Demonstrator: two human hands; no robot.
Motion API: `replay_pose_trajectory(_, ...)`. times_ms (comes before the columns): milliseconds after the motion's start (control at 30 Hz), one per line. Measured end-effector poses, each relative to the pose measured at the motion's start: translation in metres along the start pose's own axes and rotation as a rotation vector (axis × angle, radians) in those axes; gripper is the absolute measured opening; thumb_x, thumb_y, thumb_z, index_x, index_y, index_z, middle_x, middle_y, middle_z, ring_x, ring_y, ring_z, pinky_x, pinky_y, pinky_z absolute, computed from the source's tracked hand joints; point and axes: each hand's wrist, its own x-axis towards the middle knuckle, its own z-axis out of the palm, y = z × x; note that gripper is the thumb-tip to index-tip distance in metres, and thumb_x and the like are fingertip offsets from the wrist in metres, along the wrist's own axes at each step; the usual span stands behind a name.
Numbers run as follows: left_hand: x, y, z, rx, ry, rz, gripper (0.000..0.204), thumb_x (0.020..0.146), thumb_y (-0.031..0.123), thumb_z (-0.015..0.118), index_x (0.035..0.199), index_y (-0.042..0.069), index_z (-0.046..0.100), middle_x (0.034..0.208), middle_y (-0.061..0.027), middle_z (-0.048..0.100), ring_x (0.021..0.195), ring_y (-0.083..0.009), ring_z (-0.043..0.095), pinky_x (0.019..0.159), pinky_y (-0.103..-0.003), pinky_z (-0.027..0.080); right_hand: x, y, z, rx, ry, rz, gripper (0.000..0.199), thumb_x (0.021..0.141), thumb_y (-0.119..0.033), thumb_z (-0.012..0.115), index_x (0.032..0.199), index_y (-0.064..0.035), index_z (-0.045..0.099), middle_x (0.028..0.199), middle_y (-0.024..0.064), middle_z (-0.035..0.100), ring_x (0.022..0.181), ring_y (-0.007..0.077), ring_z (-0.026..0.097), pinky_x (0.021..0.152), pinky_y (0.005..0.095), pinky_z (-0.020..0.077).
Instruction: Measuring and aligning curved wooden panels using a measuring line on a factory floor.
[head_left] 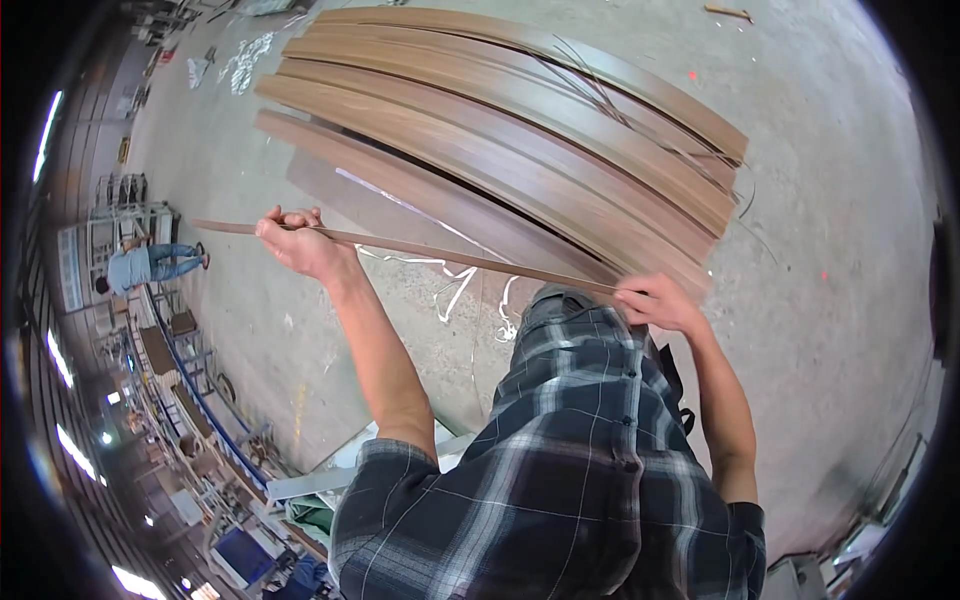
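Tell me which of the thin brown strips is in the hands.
The strip running through the left hand to the right hand; the other strips lie loose across the brown boards.

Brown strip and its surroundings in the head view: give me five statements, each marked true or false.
1. The left hand and right hand both hold the thin brown strip. True.
2. Brown boards lie side by side beyond the hands. True.
3. The hammer-like tool lies on the boards. False: the hammer-like tool is on the floor, upper right.
4. White ribbon-like scraps lie on the floor. True.
5. The other person stands at the picture's right. False: the other person is at the left.
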Motion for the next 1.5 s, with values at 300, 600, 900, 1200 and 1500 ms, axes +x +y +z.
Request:
replay_pose_trajectory(300, 0.028, -0.035, -0.057, 0.121, 0.046, 0.051, 0.026, 0.090, 0.027, 0.039, 0.088, 0.002, 0.046, 0.057, -0.0013, 0.040, 0.052, -0.0115, 0.040, 0.053, -0.025, 0.037, -0.072, 0.051, -0.032, -0.206, 0.076, 0.370, 0.020, 0.086, -0.016, 0.057, 0.075, 0.0013, 0.061, 0.056, 0.0083, 0.052, 0.053, 0.0128, 0.049, 0.052, 0.0286, 0.0419)
replay_pose_trajectory(600, 0.037, -0.061, -0.075, 0.342, 0.151, -0.056, 0.031, 0.094, 0.031, 0.037, 0.081, 0.007, 0.052, 0.058, -0.0001, 0.044, 0.049, -0.0085, 0.042, 0.045, -0.023, 0.033, -0.107, 0.095, -0.045, -0.243, 0.352, 0.468, 0.026, 0.090, -0.009, 0.045, 0.109, 0.0002, 0.061, 0.059, 0.0028, 0.053, 0.048, 0.0093, 0.048, 0.045, 0.0240, 0.0405)
replay_pose_trajectory(900, 0.012, -0.067, -0.068, 0.119, 0.070, -0.098, 0.031, 0.095, 0.031, 0.040, 0.082, 0.005, 0.052, 0.057, 0.0017, 0.043, 0.048, -0.0058, 0.039, 0.043, -0.022, 0.032, -0.104, 0.160, -0.022, -0.087, 0.328, 0.438, 0.022, 0.080, -0.003, 0.054, 0.100, 0.0026, 0.062, 0.064, 0.0076, 0.059, 0.052, 0.0119, 0.056, 0.046, 0.0248, 0.0459)
replay_pose_trajectory(1200, 0.002, -0.066, -0.063, 0.046, 0.053, -0.132, 0.030, 0.095, 0.031, 0.040, 0.084, 0.005, 0.051, 0.057, 0.0016, 0.042, 0.050, -0.0058, 0.039, 0.045, -0.021, 0.032, -0.078, 0.173, 0.026, -0.263, 0.069, 0.450, 0.013, 0.075, -0.011, 0.063, 0.082, 0.0000, 0.061, 0.064, 0.0083, 0.058, 0.060, 0.0149, 0.056, 0.054, 0.0298, 0.0452)
replay_pose_trajectory(1500, -0.025, -0.068, -0.053, 0.013, -0.019, -0.222, 0.026, 0.094, 0.028, 0.043, 0.088, 0.005, 0.051, 0.060, 0.0006, 0.043, 0.049, -0.0069, 0.040, 0.045, -0.022, 0.035, -0.085, 0.265, 0.054, -0.094, 0.063, 0.341, 0.012, 0.077, -0.009, 0.054, 0.083, -0.0009, 0.060, 0.066, 0.0086, 0.055, 0.067, 0.0170, 0.054, 0.061, 0.0315, 0.0427)
